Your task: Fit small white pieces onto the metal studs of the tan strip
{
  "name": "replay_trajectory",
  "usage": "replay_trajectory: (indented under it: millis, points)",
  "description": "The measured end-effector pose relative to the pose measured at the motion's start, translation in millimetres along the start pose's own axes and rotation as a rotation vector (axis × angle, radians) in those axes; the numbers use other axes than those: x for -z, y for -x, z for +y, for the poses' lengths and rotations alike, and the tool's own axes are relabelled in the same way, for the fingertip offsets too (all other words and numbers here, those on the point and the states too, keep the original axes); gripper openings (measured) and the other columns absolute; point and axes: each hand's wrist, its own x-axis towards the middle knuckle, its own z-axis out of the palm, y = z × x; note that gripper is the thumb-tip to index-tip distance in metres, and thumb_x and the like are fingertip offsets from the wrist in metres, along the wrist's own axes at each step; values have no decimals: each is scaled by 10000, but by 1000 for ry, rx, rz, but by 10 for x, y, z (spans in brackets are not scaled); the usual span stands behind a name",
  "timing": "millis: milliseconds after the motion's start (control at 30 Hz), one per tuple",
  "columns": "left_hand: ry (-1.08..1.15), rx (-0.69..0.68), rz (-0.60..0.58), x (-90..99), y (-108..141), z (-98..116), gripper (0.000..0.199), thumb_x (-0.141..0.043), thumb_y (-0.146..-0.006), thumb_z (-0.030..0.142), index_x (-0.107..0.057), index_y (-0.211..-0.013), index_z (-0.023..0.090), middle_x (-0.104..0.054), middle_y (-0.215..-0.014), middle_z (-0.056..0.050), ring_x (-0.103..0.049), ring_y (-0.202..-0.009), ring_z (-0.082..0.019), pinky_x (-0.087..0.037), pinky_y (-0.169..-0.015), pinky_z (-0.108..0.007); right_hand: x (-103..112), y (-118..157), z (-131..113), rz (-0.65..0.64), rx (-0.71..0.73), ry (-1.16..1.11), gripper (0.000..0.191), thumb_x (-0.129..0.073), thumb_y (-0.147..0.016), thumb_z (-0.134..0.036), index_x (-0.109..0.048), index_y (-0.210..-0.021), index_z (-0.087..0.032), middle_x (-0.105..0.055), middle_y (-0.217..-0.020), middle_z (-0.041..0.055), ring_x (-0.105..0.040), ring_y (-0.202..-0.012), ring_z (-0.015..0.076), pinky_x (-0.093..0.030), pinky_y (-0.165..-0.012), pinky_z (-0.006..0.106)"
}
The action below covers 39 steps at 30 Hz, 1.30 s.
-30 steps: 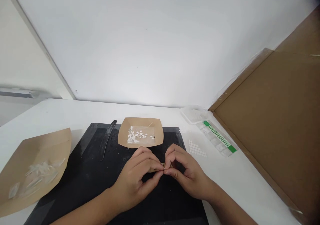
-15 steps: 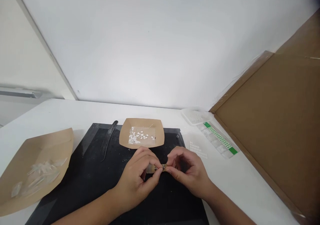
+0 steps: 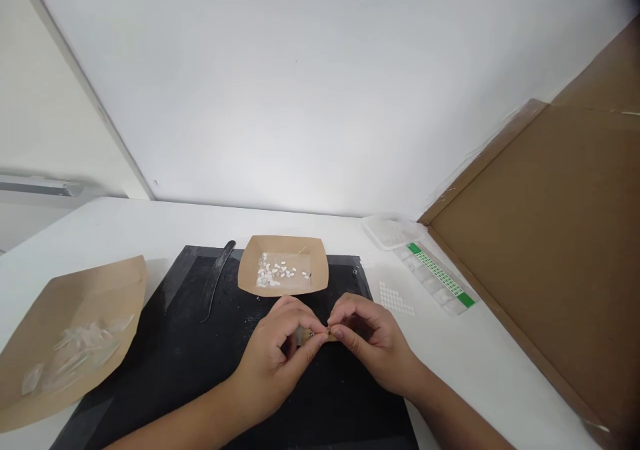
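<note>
Above the black mat (image 3: pixel 200 377), my left hand (image 3: pixel 280 353) is closed in a pinch on a small tan strip (image 3: pixel 304 335) with a dark, shiny spot. Most of the strip is covered by fingers. My right hand (image 3: pixel 373 337) is closed too, its thumb and index finger pinching at the strip's right end, close to the left fingertips. What exactly lies between those fingertips is too small to make out. Just beyond my hands stands a brown paper tray (image 3: pixel 321 263) with small white oval pieces (image 3: pixel 283 268) and a clear sheet in it.
A larger paper tray (image 3: pixel 135 283) at left holds clear plastic pieces (image 3: pixel 83 350). On the mat lies a dark nail file (image 3: pixel 217 280). To the right are white dots (image 3: pixel 395 298), a clear organizer with a green label (image 3: pixel 440 277), a plastic tray (image 3: pixel 385 230) and a cardboard panel (image 3: pixel 545 237).
My right fingertips have shifted slightly left and up, now meeting the left fingertips over the strip. My left hand has hardly moved.
</note>
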Motion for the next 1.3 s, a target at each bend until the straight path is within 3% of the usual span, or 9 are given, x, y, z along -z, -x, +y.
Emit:
replay_trajectory:
  millis: [300,467,667,900,1133,1300]
  points:
    - [-5,-11,35,-7,-2,13,68,-698,-1003,191,-748,-962,213,-693,-872,-32,-600,-731,-141,-483,-630,-247,8,2,26,-48,22,-64,194,-738,-1007,-406,-728,-959,-219,-669,-907,29,-592,-766,157,-478,-662,276]
    - [-4,-31,14,-29,14,8,64,-695,-1005,185,-745,-971,207,-703,-876,-43,-614,-762,-153,-481,-609,-242,-18,16,33,-67,-75,-109,240,-683,-1039,-428,-671,-940,-209,-607,-862,6,-542,-677,129,-467,-578,242]
    - [-57,-50,32,-30,13,40,65,-711,-991,174,-750,-957,214,-727,-857,-35,-639,-782,-165,-527,-686,-269,-3,23,-19,-63,53,45,202,-629,-1064,-379,-654,-945,-218,-614,-901,25,-552,-761,160,-444,-658,280]
    - [-73,-90,17,-26,-6,40,74,-710,-1004,192,-772,-971,216,-751,-854,-37,-657,-804,-175,-530,-715,-289,-10,50,-17,-56,100,98,175,-619,-1034,-312,-583,-887,-226,-513,-820,-6,-476,-676,146,-389,-593,279]
    - [-231,-234,57,-30,-5,25,117,-743,-991,129,-762,-1070,214,-785,-912,-4,-698,-784,-153,-465,-773,-339,59,25,2,-47,167,232,135,-622,-1009,-237,-574,-883,-233,-467,-787,-26,-463,-677,147,-376,-620,289]
    - [-359,-216,58,-26,10,-34,94,-739,-1005,181,-764,-1089,215,-775,-897,-11,-677,-777,-163,-463,-789,-354,155,-12,-6,-89,171,361,70,-642,-1015,-243,-627,-947,-235,-484,-818,-12,-484,-700,162,-379,-618,298]
